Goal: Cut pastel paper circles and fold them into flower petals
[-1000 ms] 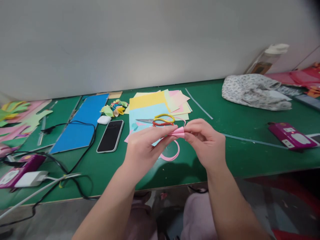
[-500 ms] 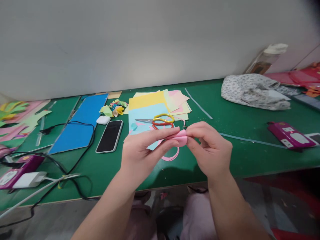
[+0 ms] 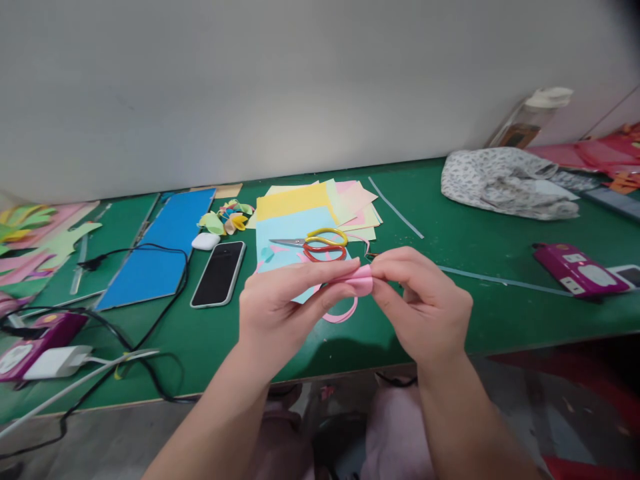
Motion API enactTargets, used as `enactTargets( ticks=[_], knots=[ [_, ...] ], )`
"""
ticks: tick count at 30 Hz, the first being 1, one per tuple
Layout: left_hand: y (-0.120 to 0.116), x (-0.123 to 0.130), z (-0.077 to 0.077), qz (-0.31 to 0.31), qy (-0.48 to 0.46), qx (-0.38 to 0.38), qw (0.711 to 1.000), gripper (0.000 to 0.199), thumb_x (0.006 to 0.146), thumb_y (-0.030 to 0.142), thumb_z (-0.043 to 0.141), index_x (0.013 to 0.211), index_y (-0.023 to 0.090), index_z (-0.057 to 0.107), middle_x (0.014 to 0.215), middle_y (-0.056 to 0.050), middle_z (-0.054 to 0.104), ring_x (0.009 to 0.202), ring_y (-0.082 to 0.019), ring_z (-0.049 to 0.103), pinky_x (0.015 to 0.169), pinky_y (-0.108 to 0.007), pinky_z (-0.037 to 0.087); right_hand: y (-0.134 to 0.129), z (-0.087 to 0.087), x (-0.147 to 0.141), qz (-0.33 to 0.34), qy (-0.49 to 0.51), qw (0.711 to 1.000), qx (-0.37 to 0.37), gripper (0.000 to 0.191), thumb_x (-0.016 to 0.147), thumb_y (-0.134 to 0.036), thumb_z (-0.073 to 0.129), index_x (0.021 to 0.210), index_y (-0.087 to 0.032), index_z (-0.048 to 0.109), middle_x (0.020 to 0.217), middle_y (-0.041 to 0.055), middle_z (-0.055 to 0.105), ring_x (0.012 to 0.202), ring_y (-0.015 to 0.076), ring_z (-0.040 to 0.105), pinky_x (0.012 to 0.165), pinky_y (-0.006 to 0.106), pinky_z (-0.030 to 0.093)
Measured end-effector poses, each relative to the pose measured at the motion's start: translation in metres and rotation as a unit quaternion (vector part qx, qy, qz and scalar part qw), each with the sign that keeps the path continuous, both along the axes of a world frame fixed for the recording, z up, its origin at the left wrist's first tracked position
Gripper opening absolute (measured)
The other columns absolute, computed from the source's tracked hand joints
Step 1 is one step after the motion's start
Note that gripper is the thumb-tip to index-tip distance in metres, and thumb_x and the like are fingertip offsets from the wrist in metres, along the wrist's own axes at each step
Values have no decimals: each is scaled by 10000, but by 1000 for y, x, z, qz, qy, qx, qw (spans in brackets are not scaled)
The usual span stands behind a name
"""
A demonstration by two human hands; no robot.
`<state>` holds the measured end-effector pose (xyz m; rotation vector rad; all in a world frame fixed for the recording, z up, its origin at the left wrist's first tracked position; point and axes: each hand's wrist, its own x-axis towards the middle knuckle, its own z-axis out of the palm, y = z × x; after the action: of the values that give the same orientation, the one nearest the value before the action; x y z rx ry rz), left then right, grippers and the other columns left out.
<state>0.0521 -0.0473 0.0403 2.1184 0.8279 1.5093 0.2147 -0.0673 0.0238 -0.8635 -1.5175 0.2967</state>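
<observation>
A small curved piece of pink paper is pinched between both hands above the front of the green table. My left hand grips its left part between thumb and fingers. At its right edge, my right hand closes thumb and forefinger on it. Behind the hands, scissors with one yellow and one red handle lie on light blue paper, blades to the left. A pink paper loop shows just below the held piece; whether it joins that piece is hidden.
To the left are a phone, a white case, paper petals, a blue board and black cables. On the right lie a patterned cloth and a purple device. A bottle stands behind.
Both hands have shifted very slightly, the right one a little right and down. The pink paper stays pinched between them, a little lower in view.
</observation>
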Motion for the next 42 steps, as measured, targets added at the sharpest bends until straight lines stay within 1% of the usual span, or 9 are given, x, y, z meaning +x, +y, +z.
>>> enactTargets(
  ticks=[3, 7, 14, 20, 26, 30, 33, 37, 42],
  knots=[
    [0, 0, 0, 3, 0, 7, 1000, 409, 738, 81, 740, 1074, 311, 710, 914, 60, 764, 752, -141, 737, 682, -209, 609, -1, 1, 0, -3, -2, 1000, 3, 166, 822, -53, 651, 834, -218, 674, 808, -5, 674, 683, 116, 609, 546, 228, 547],
    [1, 0, 0, -16, -6, 9, 1000, 475, 731, 37, 733, 1100, 334, 693, 914, 84, 763, 768, -109, 731, 723, -176, 597, -2, 2, 0, -6, -6, 1000, 7, 169, 811, -42, 660, 833, -208, 682, 815, -3, 679, 707, 116, 618, 575, 222, 557],
    [1, 1, -3, -24, -26, -3, 999, 477, 739, 30, 722, 1092, 349, 693, 902, 100, 762, 747, -95, 726, 727, -175, 600, -5, 6, -2, -22, -10, 1000, 14, 149, 797, -40, 674, 815, -188, 682, 811, 6, 688, 718, 118, 627, 681, 255, 579],
    [3, 1, -8, -9, -41, -35, 999, 384, 741, 91, 738, 1026, 348, 725, 883, 80, 766, 719, -118, 729, 653, -174, 608, -8, 11, -7, -37, 26, 999, 13, 155, 788, -53, 669, 750, -202, 654, 737, 1, 669, 682, 124, 603, 518, 229, 512],
    [4, 3, -10, 2, -41, -28, 999, 362, 747, 108, 737, 1015, 350, 728, 894, 72, 766, 720, -127, 730, 654, -192, 613, -8, 13, -7, -22, 35, 999, 4, 149, 813, -70, 651, 796, -217, 649, 740, -17, 674, 679, 120, 596, 554, 253, 490],
    [0, 3, -5, 0, -41, -8, 999, 413, 740, 86, 739, 1046, 362, 714, 912, 92, 763, 740, -105, 727, 671, -166, 599, -10, 13, -5, -23, 16, 1000, 3, 145, 816, -72, 653, 796, -216, 646, 768, -12, 679, 718, 127, 609, 608, 260, 512],
    [-3, 3, -2, -6, -27, 17, 999, 456, 734, 64, 740, 1082, 355, 700, 923, 98, 761, 747, -91, 723, 678, -151, 589, -12, 13, -2, -13, 4, 1000, 3, 144, 812, -72, 667, 797, -212, 642, 784, -12, 680, 745, 125, 613, 605, 240, 519],
    [-8, 3, 2, -1, -19, 51, 998, 451, 742, 87, 741, 1114, 336, 688, 914, 86, 763, 760, -105, 723, 701, -180, 595, -13, 14, 0, 11, 2, 1000, 18, 145, 826, -71, 656, 808, -215, 645, 780, -11, 680, 749, 130, 622, 613, 242, 532],
    [-12, 3, 4, 24, -1, 85, 996, 443, 766, 149, 735, 1154, 350, 667, 941, 76, 761, 798, -134, 728, 717, -222, 602, -15, 15, 0, 12, 1, 1000, 24, 157, 841, -77, 642, 821, -233, 652, 790, -3, 686, 749, 150, 626, 606, 269, 533]
  ],
)
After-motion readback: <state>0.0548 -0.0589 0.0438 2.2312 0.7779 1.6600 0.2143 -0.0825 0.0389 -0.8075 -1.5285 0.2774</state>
